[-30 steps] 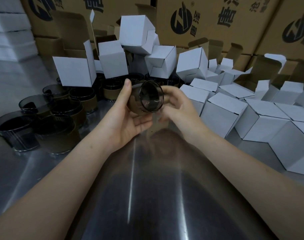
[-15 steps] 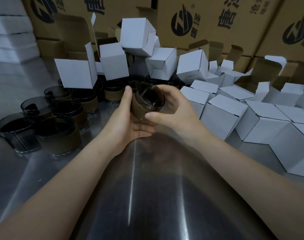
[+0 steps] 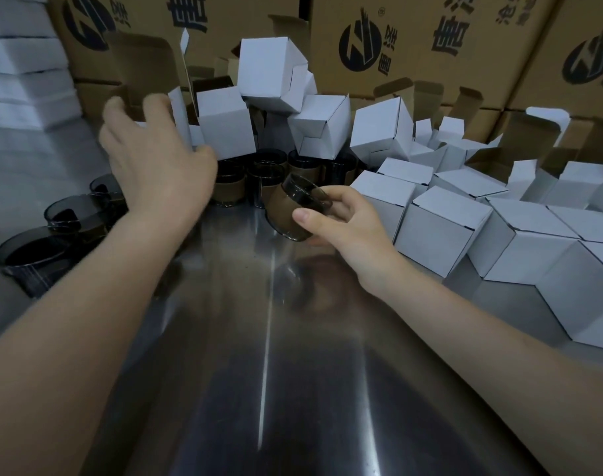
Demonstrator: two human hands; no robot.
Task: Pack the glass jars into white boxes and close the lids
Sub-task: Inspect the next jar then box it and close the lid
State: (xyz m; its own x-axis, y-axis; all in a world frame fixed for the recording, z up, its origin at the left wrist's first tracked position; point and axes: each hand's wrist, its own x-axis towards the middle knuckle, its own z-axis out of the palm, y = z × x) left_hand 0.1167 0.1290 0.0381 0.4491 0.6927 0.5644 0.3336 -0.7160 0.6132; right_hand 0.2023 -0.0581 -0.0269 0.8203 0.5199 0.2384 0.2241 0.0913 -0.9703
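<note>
My right hand (image 3: 341, 225) grips a dark glass jar (image 3: 294, 209) with a brown paper band, tilted, its mouth facing up and right, just above the steel table. My left hand (image 3: 155, 159) is stretched out to the far left with fingers spread, in front of an open white box (image 3: 179, 118) whose lid stands up; the hand hides most of that box, and it holds nothing. More dark jars (image 3: 32, 259) stand at the left and several (image 3: 269, 170) in the middle behind the held jar.
Closed white boxes (image 3: 440, 231) crowd the right side of the shiny steel table (image 3: 265, 372). A pile of white boxes (image 3: 324, 128) lies at the back, before large brown printed cartons (image 3: 413, 39). White stacks (image 3: 18, 70) stand at far left.
My left hand has let go of the jar and moved up and left to the open white box. My right hand now holds the jar alone, slightly lower and to the right.
</note>
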